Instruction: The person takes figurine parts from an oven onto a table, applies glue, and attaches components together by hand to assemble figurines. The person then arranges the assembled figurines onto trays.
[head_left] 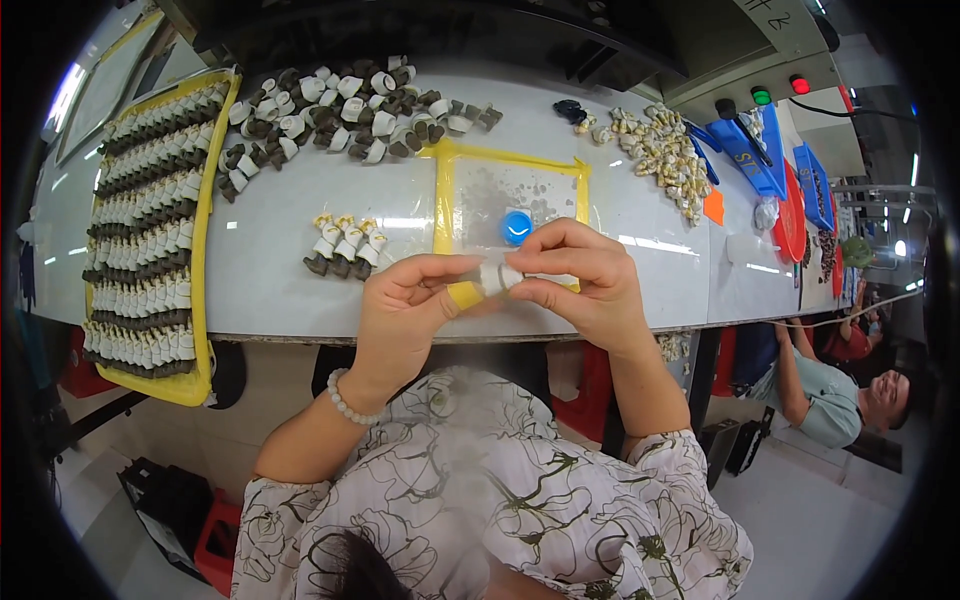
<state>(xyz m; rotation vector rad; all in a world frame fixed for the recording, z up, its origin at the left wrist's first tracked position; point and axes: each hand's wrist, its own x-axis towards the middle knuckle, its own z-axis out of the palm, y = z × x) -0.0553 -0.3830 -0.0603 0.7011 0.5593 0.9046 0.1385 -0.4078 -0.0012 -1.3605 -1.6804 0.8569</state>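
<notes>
Close to the table's front edge, my left hand (408, 305) and my right hand (588, 285) pinch a small white figurine part (494, 277) between them. Its details are blurred. Something yellow, like tape, wraps the tip of my left thumb. Just beyond my fingers is a small round blue cap or pot (516, 227), inside a yellow-taped square (445, 200) with dark wet spots. Left of the square, 3 assembled figurines (345, 245) lie side by side, white-bodied with dark bases and yellowish tops.
A yellow-rimmed tray (208, 290) with rows of figurines stands at the left. Loose white-and-dark parts (350, 110) spread across the back. Small cream-and-gold parts (655, 145) are piled right of the square, near blue bins (750, 160) and a red bowl (788, 225). A co-worker (825, 395) is at the right.
</notes>
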